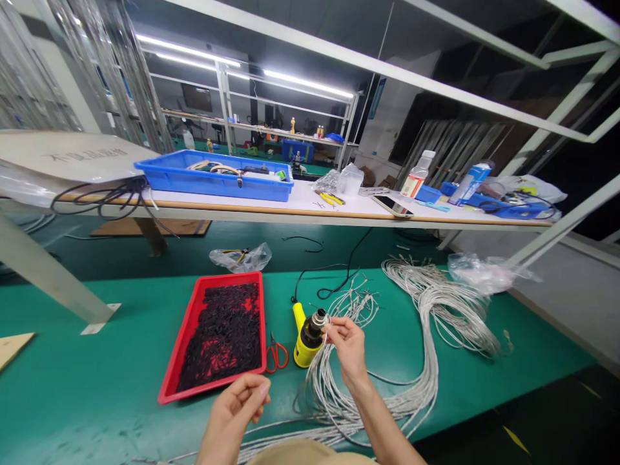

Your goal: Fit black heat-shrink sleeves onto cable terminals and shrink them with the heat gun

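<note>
A yellow and black heat gun (308, 339) stands on the green bench with its metal nozzle pointing up. Beside that nozzle, my right hand (347, 349) pinches the end of a white cable (327, 334). My left hand (239, 407) is closed near the lower right corner of the red tray (264, 323), thumb pressed to the fingertips; anything between them is too small to make out. Many short black pieces (220, 336) lie in the tray. Red-handled scissors (276, 355) rest between the tray and the heat gun. Long white cables (429, 361) spread in bundles under and right of my right hand.
Above the bench's back runs a shelf (271, 208) with a blue tray (217, 187), yellow-handled pliers (331, 197), a phone (391, 206) and a bottle (417, 175). A black power cord (334, 289) trails behind the heat gun. Plastic bags (484, 272) lie at the right.
</note>
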Tool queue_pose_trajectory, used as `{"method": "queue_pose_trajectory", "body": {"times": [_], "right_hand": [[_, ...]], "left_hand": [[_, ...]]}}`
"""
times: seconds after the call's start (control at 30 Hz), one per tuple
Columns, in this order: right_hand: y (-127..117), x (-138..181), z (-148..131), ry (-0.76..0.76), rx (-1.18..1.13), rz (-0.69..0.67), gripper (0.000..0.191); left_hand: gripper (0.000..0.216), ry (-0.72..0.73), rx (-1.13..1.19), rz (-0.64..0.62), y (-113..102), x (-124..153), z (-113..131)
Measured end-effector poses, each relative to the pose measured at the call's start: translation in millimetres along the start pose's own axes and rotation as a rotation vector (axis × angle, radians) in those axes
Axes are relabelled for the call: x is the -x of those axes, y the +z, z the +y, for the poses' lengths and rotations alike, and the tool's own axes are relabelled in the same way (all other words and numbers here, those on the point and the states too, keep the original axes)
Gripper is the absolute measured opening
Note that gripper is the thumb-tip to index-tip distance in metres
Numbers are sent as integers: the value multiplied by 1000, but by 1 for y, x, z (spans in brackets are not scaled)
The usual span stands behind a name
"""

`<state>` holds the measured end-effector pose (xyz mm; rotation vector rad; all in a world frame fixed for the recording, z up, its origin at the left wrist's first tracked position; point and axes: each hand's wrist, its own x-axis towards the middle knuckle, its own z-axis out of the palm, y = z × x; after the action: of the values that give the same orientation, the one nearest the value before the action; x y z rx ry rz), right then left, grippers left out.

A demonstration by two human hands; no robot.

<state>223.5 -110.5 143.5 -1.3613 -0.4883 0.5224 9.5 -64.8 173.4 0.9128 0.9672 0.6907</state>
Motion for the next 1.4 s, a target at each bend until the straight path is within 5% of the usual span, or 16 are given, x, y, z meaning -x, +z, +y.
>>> {"method": "queue_pose_trajectory", "body": {"times": [0.6,0.83,1.17,1.4], "right_hand": [[0,2,1,-64,44,0,27],[-1,6,-13,127,-185,-71,35],[-6,-2,-17,447,-414,22,37],[-4,-7,-14,465,-426,25,33]], "left_hand": [[30,10,7,-7,-3,0,-4],[28,15,8,-13,-3,1,-5],[34,-16,-37,-79,-9,-5,-8],[33,-13,-17,-60,-10,-6,-9]]}}
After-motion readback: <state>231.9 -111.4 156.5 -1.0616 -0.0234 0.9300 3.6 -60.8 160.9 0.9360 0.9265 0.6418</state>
